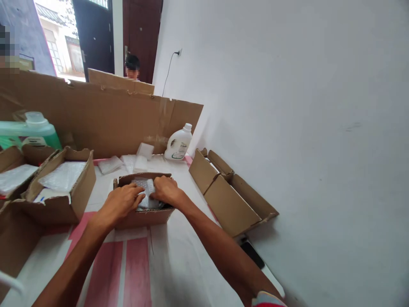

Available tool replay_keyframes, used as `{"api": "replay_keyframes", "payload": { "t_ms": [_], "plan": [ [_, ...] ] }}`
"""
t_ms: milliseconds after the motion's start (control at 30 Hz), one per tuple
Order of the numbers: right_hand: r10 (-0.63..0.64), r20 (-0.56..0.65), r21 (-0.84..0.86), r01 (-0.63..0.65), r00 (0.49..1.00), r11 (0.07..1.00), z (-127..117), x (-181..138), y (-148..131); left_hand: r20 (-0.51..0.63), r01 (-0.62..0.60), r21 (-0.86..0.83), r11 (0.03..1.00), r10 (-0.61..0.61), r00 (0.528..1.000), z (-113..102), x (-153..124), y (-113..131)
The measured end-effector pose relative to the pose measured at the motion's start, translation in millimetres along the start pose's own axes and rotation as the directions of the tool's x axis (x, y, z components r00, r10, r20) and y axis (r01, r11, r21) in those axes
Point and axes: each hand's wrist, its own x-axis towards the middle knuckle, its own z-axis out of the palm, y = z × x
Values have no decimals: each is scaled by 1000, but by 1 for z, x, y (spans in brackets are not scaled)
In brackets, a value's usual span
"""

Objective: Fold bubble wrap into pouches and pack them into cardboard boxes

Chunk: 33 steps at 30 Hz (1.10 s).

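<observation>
In the middle of the table stands a small open cardboard box [143, 220]. Crumpled clear bubble wrap [147, 187] fills the part of it that shows. From the left, my left hand [123, 199] reaches over the rim, its thumb and fingers closed on the wrap's left side. My right hand [166, 189] is at the box's right end, fingers bent down and gripping the wrap's right side. Its fingertips are partly hidden inside the box, and I cannot see what lies under the wrap.
At left are cardboard boxes [83, 192] holding bubble-wrapped items, with a green-liquid jug [43, 133] behind. White packets [110, 165] and a white jug [179, 144] stand before a cardboard partition [128, 123]. More open boxes [230, 200] line the wall. A person [132, 68] is beyond.
</observation>
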Motion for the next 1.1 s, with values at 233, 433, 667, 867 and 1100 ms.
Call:
{"api": "replay_keyframes", "payload": {
  "t_ms": [233,433,667,867,1100],
  "plan": [
    [-106,-118,10,108,987,994,3,-9,-6,102,17,-6,1000,-17,995,3,10,-9],
    [-270,-25,156,270,963,950,4,-20,19,5,-22,-109,994,23,1000,-10,4,-7],
    [463,-529,770,173,711,614,54,-78,87,-510,131,-538,833,-446,735,30,-70,-23],
    [387,-207,971,138,898,197,162,-101,82,-261,77,-825,559,-498,827,119,-91,-8],
    [371,-325,905,171,870,390,126,-131,72,-184,166,-804,570,-505,843,108,-130,40]
  ]
}}
